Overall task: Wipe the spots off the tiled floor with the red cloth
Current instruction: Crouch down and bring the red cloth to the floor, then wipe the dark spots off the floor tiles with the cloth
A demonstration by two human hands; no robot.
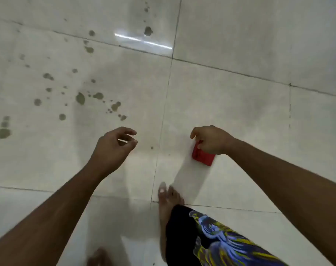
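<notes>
Closest to the camera there's a bare foot (pixel 168 200) planted on the tiled floor (pixel 240 112), with a black trouser leg (pixel 192 237) carrying a blue and yellow print just behind it, and the toes of another foot (pixel 100 257) right at the bottom edge. A bit further out, the right hand (pixel 211 140) has its grip curled round a folded red cloth (pixel 203 156), which hangs out below the palm, up off the floor. The left hand (pixel 113 148) holds nothing, fingers loosely bent with the thumb and forefinger close but not pinching. Beyond the hands, mostly to the left, dark spots (pixel 80 97) are scattered over the tiles, and a few more spots (pixel 148 31) sit farther off by a strip of reflected light (pixel 144 42).
</notes>
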